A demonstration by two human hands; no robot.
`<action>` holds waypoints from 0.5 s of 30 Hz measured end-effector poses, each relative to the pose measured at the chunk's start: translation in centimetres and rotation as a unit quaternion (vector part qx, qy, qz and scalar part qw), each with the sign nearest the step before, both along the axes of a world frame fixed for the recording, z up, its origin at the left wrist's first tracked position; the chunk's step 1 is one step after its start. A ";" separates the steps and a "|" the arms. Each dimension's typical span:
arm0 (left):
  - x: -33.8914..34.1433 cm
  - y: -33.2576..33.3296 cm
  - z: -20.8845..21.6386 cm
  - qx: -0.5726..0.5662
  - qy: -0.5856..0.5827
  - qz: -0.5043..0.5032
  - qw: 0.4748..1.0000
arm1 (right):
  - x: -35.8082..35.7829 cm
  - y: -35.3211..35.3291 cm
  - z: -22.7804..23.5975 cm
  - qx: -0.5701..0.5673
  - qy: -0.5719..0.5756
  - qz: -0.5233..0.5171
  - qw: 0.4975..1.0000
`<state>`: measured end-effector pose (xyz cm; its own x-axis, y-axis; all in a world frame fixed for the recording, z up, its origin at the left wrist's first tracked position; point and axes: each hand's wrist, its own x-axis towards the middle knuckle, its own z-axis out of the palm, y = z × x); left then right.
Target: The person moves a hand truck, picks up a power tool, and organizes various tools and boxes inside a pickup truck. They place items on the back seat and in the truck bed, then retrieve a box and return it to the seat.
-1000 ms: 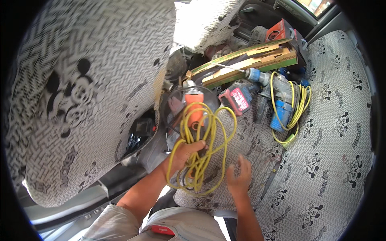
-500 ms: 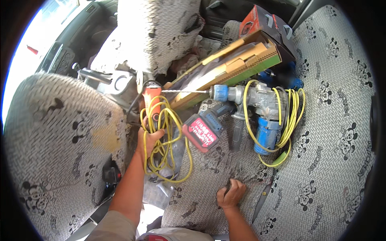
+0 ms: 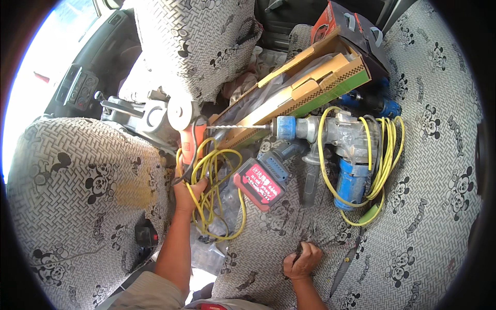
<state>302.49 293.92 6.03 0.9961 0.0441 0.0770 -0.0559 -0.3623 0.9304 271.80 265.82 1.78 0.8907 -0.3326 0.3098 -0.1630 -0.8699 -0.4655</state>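
My left hand [image 3: 187, 192] grips an orange angle grinder [image 3: 187, 140] by its body, together with loose loops of its yellow cord [image 3: 217, 192], and holds it over the gap between the front seats. The grinder's disc [image 3: 181, 113] points away from me. My right hand [image 3: 302, 261] rests on the patterned back seat cushion [image 3: 423, 217] with its fingers curled around a small dark object that I cannot identify. A cordless drill with a red battery [image 3: 258, 182] lies between my two hands.
A grey and blue hammer drill [image 3: 343, 142] with a long bit and a yellow cord [image 3: 385, 155] lies on the seat. Behind it are a long cardboard box [image 3: 310, 85] and an orange and black case [image 3: 346, 23]. A front seat back [image 3: 82, 191] stands at the left.
My left hand has carried the grinder and cord coil up and forward toward the gap between the front seats. My right hand has dropped onto the cushion and closed. The view has swung forward.
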 end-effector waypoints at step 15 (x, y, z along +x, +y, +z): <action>3.4 2.4 1.4 0.264 -0.252 0.079 0.928 | -1.1 0.3 -1.3 0.023 0.014 -0.012 1.000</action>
<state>305.89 296.37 7.42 0.8120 0.0110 0.5835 -0.3424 -0.8006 0.4917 270.72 266.08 0.51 0.8902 -0.3678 0.2690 -0.1975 -0.8434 -0.4996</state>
